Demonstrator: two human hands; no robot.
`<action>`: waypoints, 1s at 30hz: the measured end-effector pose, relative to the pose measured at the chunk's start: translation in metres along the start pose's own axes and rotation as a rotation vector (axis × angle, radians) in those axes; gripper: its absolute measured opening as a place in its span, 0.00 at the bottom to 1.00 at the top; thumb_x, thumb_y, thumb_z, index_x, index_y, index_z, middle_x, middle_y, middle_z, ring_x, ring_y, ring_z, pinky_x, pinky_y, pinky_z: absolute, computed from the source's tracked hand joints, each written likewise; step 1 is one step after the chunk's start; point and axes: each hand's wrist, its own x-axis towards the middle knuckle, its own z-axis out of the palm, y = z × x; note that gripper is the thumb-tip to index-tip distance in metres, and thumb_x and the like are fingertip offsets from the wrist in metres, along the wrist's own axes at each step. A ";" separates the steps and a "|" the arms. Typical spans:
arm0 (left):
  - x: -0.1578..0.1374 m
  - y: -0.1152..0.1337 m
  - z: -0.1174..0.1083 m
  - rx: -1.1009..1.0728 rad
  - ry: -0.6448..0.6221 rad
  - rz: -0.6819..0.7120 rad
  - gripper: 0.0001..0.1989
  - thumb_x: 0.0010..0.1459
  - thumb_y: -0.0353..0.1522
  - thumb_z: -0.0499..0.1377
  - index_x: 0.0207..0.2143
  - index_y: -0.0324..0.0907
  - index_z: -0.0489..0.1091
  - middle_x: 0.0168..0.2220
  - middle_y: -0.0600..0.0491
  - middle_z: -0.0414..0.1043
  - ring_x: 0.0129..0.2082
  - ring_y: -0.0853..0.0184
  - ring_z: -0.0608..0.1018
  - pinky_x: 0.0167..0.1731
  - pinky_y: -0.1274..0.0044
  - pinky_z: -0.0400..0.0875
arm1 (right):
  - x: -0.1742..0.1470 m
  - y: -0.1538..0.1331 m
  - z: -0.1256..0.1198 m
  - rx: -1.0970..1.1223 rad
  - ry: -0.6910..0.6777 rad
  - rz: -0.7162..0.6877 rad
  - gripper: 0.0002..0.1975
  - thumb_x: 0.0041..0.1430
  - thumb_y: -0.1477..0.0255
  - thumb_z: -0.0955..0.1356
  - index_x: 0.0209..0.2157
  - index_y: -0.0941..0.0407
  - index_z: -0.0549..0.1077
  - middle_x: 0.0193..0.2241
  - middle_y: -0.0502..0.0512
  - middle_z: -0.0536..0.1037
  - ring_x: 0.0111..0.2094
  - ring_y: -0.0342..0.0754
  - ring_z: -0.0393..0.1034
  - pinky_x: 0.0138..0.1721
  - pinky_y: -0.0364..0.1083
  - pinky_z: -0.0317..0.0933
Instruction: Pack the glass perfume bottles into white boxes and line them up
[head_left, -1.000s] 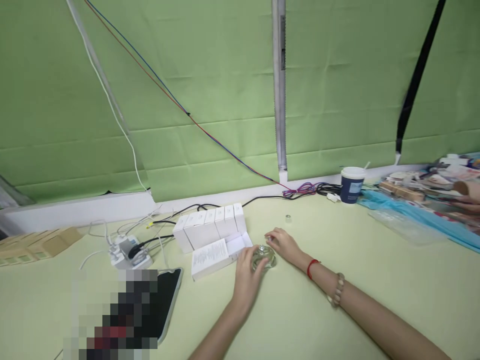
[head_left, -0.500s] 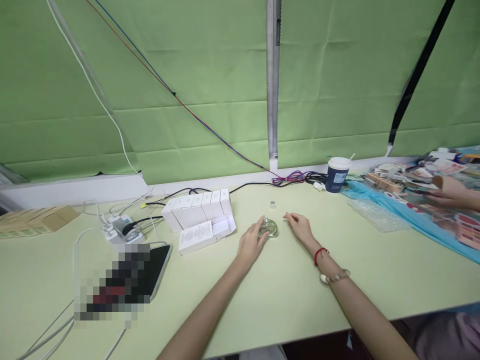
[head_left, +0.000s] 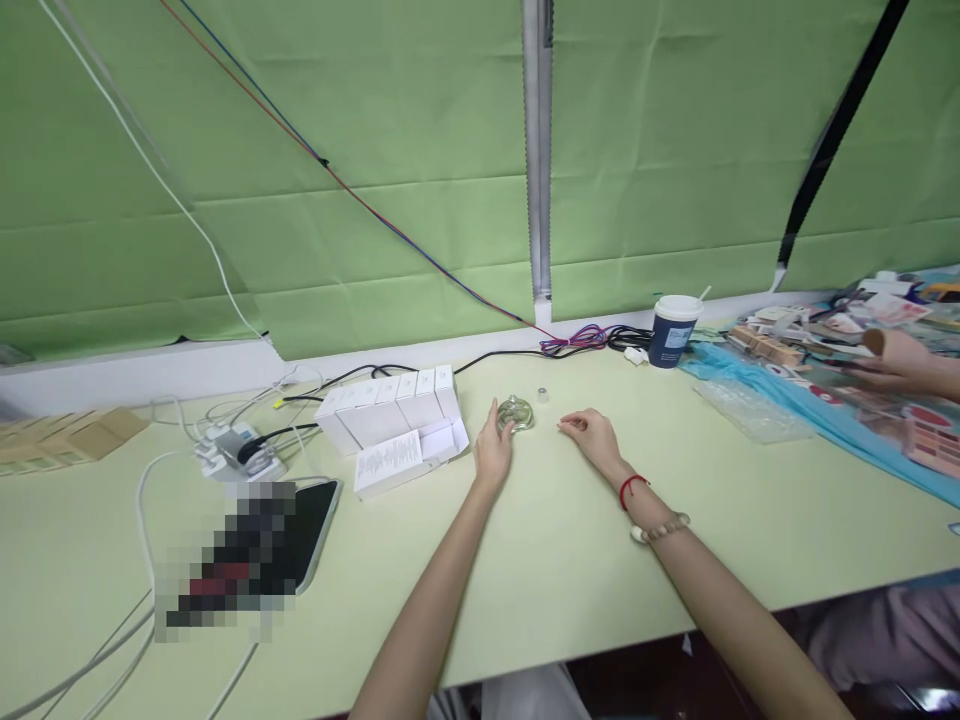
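Observation:
My left hand (head_left: 493, 450) is closed on the left side of a rounded clear glass perfume bottle (head_left: 517, 413), thumb and fingers about its edge. The bottle is at the table surface; whether it touches cannot be told. Just right of it stands a small clear cap (head_left: 542, 394). My right hand (head_left: 596, 440) is to the right, apart from both, its fingertips pressed together in a pinch. Anything between those fingertips is too small to make out. To the left of my left hand lies an opened white carton (head_left: 390, 463), its flap towards the bottle.
A row of white boxes (head_left: 386, 410) stands behind the carton. Further left are a power strip (head_left: 232, 450), cables and a tablet (head_left: 311, 530). A paper cup (head_left: 673, 332) stands back right, near bubble wrap (head_left: 757, 410). Another person's hand (head_left: 907, 370) is over cluttered items.
My left hand has moved the perfume bottle away from me and a little left, nearly level with the cap. My right hand keeps its pinch and has barely moved. The view has tilted slightly down.

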 end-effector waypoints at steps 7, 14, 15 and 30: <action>-0.027 0.005 -0.010 -0.075 0.111 0.126 0.25 0.55 0.29 0.50 0.56 0.37 0.53 0.50 0.43 0.62 0.33 0.69 0.71 0.39 0.75 0.66 | -0.002 0.012 -0.002 -0.049 -0.047 -0.019 0.15 0.50 0.64 0.64 0.34 0.59 0.76 0.27 0.53 0.75 0.26 0.43 0.65 0.31 0.43 0.59; -0.057 -0.010 -0.068 0.291 -0.044 0.545 0.14 0.57 0.27 0.47 0.45 0.43 0.64 0.48 0.47 0.66 0.49 0.62 0.67 0.49 0.68 0.58 | -0.013 0.006 -0.003 -0.033 0.005 -0.077 0.19 0.52 0.63 0.63 0.43 0.58 0.71 0.29 0.53 0.73 0.22 0.41 0.61 0.29 0.43 0.59; -0.056 -0.014 -0.077 0.335 -0.024 0.528 0.14 0.57 0.28 0.48 0.45 0.44 0.64 0.49 0.47 0.65 0.51 0.61 0.66 0.50 0.66 0.56 | -0.015 0.003 -0.003 -0.038 -0.001 -0.081 0.18 0.53 0.63 0.62 0.41 0.57 0.72 0.29 0.53 0.73 0.22 0.41 0.61 0.29 0.43 0.58; -0.046 -0.027 -0.089 0.459 0.009 0.393 0.04 0.53 0.31 0.58 0.27 0.43 0.73 0.41 0.48 0.68 0.50 0.59 0.66 0.49 0.64 0.56 | -0.029 -0.024 0.001 0.009 0.046 -0.202 0.15 0.53 0.63 0.62 0.34 0.57 0.74 0.24 0.52 0.72 0.19 0.40 0.60 0.24 0.41 0.58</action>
